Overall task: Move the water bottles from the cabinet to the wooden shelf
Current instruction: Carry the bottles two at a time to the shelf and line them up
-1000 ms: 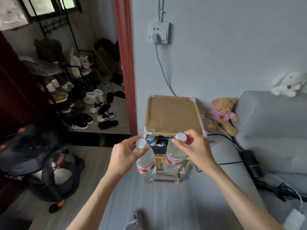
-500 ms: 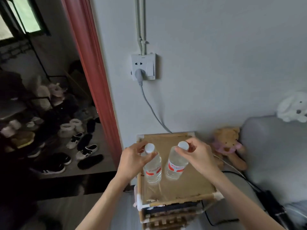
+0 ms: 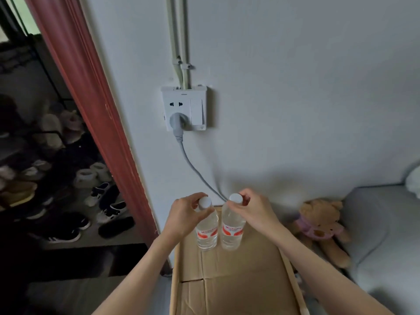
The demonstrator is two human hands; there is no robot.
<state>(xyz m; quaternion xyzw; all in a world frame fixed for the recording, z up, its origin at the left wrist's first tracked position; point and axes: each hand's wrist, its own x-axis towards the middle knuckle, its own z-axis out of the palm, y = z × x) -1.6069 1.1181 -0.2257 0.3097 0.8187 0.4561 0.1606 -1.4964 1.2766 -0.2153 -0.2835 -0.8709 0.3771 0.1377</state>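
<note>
A second ago both bottles hung in front of the shelf; now they stand over its top. The left hand (image 3: pixel 184 212) pinches the white cap of the left clear plastic water bottle with a red label (image 3: pixel 205 230), near the far left corner of the cardboard-covered wooden shelf (image 3: pixel 238 280). Just beside it, the right clear red-labelled bottle (image 3: pixel 232 227) is gripped at the cap by the right hand (image 3: pixel 254 209). Both seem set down or nearly so; release likely comes next.
</note>
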